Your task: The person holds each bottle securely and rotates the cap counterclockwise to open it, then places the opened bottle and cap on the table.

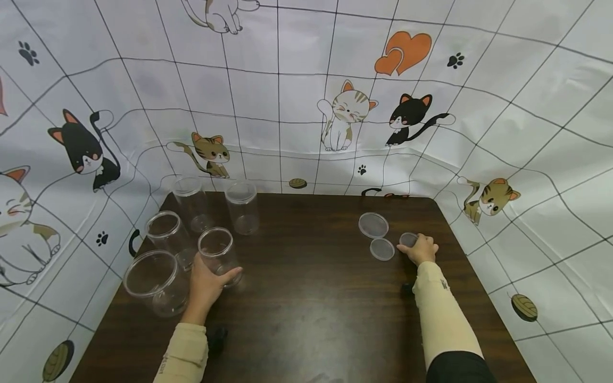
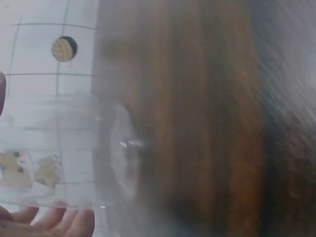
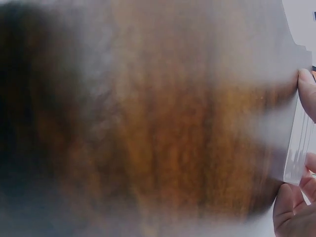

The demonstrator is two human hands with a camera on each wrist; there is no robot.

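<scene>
My left hand (image 1: 205, 284) grips a clear plastic jar (image 1: 217, 249) with an uncovered round mouth, on the left of the table. In the left wrist view the fingers (image 2: 54, 221) lie along one side of this jar (image 2: 54, 143), and a bit of thumb shows at the left edge. Over on the right side, my right hand (image 1: 420, 249) pinches a small clear round lid (image 1: 407, 240) by its rim. The right wrist view shows that lid's ridged edge (image 3: 296, 148) between thumb and fingers. Beside it lie a larger lid (image 1: 373, 225) and another small lid (image 1: 382, 249).
Next to the left hand stand a wide open jar (image 1: 158, 287) and a narrower open jar (image 1: 167, 236). Two tall jars (image 1: 241, 207) with cloudy tops stand near the back edge. The dark wooden table (image 1: 306, 276) meets a cat-print sheet (image 1: 297, 96) at its back and sides.
</scene>
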